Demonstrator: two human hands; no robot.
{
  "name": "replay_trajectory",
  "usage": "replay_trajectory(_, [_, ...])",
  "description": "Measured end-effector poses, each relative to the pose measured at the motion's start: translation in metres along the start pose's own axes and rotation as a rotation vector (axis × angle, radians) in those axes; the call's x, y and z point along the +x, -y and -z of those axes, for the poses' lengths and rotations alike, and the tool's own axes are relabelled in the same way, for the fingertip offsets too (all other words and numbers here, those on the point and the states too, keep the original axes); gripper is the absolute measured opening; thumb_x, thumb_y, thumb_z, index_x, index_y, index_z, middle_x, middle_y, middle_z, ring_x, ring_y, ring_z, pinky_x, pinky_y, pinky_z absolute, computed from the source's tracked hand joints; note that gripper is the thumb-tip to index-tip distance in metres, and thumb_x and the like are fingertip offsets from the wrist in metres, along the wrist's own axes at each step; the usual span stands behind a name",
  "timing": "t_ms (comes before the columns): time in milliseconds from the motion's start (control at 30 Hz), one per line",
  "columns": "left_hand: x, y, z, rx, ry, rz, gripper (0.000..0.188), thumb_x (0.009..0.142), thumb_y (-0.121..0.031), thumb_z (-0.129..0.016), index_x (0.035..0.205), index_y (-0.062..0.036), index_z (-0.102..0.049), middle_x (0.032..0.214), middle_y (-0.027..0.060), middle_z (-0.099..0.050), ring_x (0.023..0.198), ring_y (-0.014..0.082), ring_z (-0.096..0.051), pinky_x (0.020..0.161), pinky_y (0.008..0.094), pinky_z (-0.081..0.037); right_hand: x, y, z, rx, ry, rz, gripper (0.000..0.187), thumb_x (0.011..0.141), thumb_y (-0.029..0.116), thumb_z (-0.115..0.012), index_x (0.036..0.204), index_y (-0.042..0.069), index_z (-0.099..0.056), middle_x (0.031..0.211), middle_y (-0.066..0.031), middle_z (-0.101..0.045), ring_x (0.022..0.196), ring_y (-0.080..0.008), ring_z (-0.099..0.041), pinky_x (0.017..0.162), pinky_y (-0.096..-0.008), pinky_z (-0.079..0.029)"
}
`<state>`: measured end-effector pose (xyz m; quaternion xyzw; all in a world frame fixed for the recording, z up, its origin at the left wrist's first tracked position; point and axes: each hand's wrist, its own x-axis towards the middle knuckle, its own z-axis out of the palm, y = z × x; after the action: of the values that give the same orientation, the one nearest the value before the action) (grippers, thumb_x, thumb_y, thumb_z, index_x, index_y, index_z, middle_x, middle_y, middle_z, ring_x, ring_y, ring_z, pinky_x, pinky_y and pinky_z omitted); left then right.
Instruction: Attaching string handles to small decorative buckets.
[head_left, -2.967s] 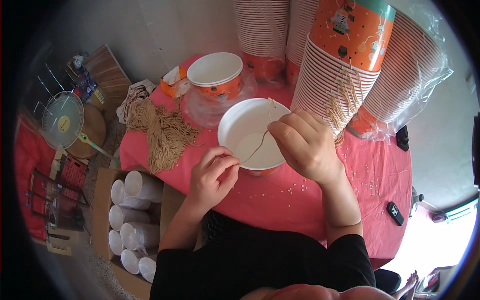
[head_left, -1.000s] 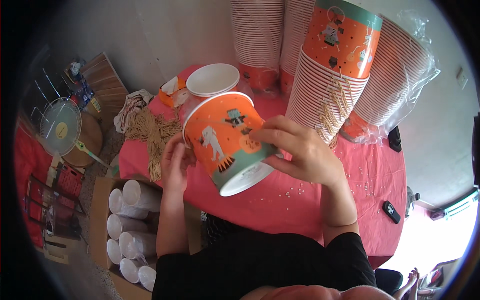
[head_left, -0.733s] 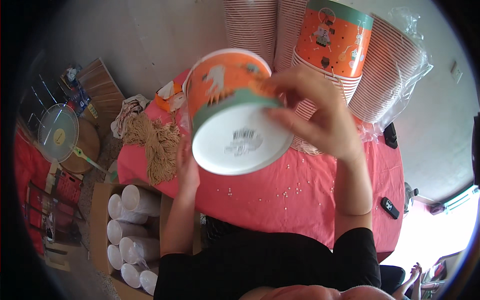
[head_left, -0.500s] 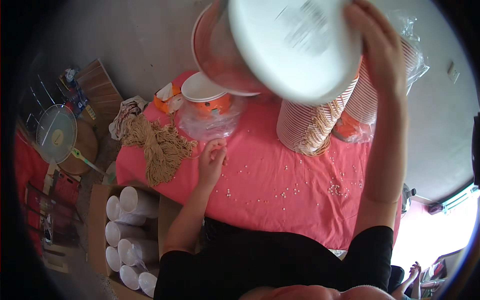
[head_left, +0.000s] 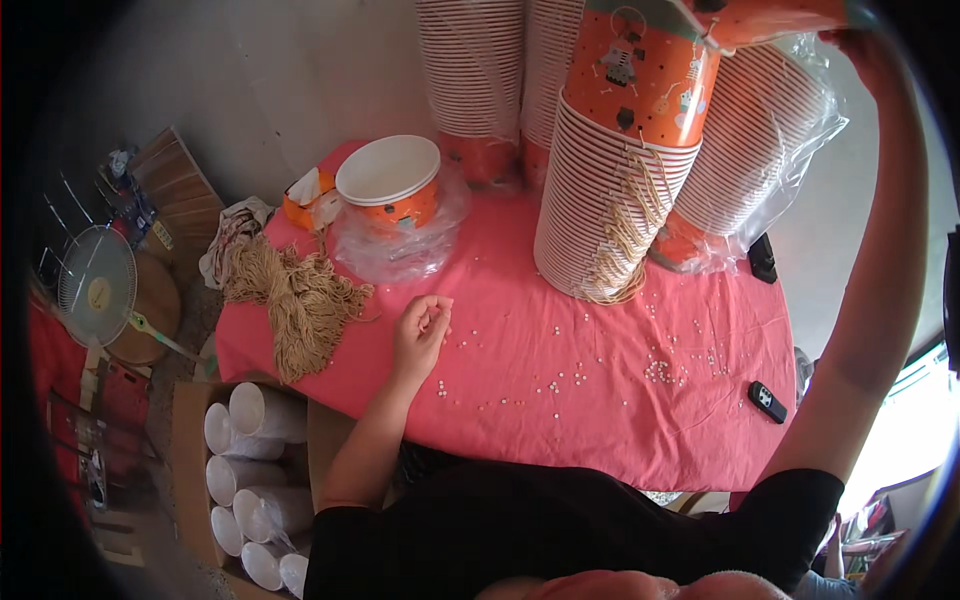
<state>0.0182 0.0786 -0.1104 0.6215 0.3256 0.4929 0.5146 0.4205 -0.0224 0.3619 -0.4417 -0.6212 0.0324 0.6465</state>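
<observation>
My right hand [head_left: 866,62], raised at the upper right, closes on the end of an orange paper bucket [head_left: 775,20] that the frame's top cuts off; its fingers are partly hidden. Below it stands a tall stack of nested paper buckets [head_left: 612,200], white rims showing, the top one orange with printed figures. Beige cord loops [head_left: 632,225] hang down the stack's side. Over the table my left hand [head_left: 424,330] is curled with fingertips together; whether anything is inside is hidden. Close to it lies a bundle of beige cords [head_left: 305,305].
White-lined orange buckets [head_left: 390,170] in clear plastic stand on the pink cloth [head_left: 520,340], scattered with small white bits. More wrapped stacks [head_left: 470,70] stand behind, another wrapped stack [head_left: 750,150] at right. A black remote [head_left: 767,402] lies near the right edge. A carton [head_left: 190,450] holds white cups.
My right hand has swung up and right, carrying the bucket from the top middle, so the stacks behind now show. The left hand stays nearly still, curled. The whole view has shifted slightly.
</observation>
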Motion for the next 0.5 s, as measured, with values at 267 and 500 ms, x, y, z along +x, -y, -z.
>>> replay_trajectory(267, [-0.002,-0.003,-0.002,0.011,-0.009,-0.010,0.014,0.094,0.001,-0.059,0.108,-0.0016,-0.062,0.089,-0.0002,-0.060,0.068,0.0038,-0.056,0.056,0.0182,-0.045,0.033,-0.008,-0.021,-0.612,0.195,-0.417,0.032,0.092,0.019,-0.054,0.108,-0.005,-0.067,0.071,-0.0139,-0.063,0.050,-0.0190,-0.060,0.046,-0.0349,-0.055])
replay_trajectory(500, [-0.004,-0.002,-0.002,0.052,-0.003,-0.038,0.011,0.092,0.004,-0.060,0.103,-0.0005,-0.063,0.090,0.0011,-0.058,0.067,0.0051,-0.055,0.057,0.0192,-0.044,0.069,-0.040,-0.037,-0.732,0.248,-0.598,0.020,0.085,0.011,-0.061,0.068,0.000,-0.064,0.061,-0.0122,-0.059,0.049,-0.0193,-0.054,0.045,-0.0339,-0.045])
